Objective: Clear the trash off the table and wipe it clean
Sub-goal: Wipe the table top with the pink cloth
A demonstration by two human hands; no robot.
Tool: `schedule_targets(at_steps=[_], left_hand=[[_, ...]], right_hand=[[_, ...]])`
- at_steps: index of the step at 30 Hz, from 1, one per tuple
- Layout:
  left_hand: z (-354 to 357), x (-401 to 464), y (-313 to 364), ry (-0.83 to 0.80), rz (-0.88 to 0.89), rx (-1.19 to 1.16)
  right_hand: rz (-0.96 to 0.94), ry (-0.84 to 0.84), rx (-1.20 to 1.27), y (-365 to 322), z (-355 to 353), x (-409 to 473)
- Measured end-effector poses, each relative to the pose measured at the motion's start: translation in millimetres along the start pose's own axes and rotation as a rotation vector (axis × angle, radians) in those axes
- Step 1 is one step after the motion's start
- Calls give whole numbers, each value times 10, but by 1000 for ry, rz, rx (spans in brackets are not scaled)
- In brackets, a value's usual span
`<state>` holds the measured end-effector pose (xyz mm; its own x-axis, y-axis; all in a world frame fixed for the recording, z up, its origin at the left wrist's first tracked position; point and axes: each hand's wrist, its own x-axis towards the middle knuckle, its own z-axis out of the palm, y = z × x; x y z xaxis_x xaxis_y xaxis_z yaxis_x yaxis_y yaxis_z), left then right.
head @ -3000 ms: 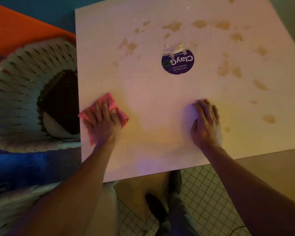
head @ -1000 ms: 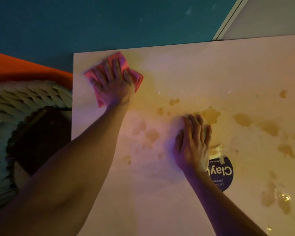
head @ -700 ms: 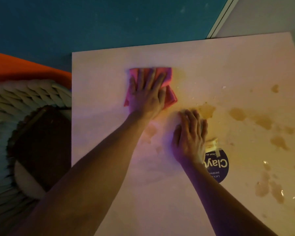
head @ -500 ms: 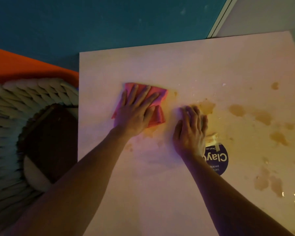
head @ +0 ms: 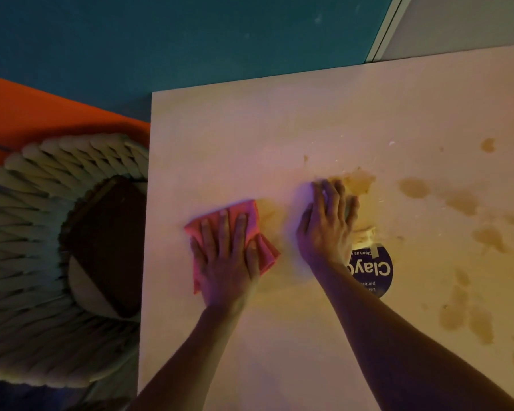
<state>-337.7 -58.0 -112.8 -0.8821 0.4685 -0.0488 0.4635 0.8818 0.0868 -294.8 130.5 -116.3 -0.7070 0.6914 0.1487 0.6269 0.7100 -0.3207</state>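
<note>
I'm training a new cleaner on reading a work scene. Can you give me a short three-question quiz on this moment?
1. True or false: the left hand presses flat on the pink cloth.
2. Which side of the table holds most of the brown stains? A) left B) right
3. What round thing lies partly under the right hand's wrist?

Key: 1 true; 2 B; 3 the dark sticker.

The single head-worn camera looks steeply down from close above the table (head: 324, 114); its far edge lies toward twelve o'clock; no second view.
</note>
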Motion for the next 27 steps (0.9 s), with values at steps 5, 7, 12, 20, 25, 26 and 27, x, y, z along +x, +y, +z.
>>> schedule_targets(at_steps=[5,7,12,20,25,26,27], left_hand=[[35,290,410,29,90,1],[56,435,512,43,113,-16],[-53,512,424,-8,224,-90],[-94,581,-501,99,-137,-217],[-21,562,-610,75,-137,-152],[-29,558,-604,74,-147,-158],[-39,553,-599,73,-151,-162]], right_hand=[[-7,25,37,5,6,8],[-13,27,63,15,11,15],[-14,78,120,27,20,14],[-29,80,129,43,1,18],[10,107,213,26,-33,15],[23,105,240,22,-36,26],[45,102,271,15,-38,42]])
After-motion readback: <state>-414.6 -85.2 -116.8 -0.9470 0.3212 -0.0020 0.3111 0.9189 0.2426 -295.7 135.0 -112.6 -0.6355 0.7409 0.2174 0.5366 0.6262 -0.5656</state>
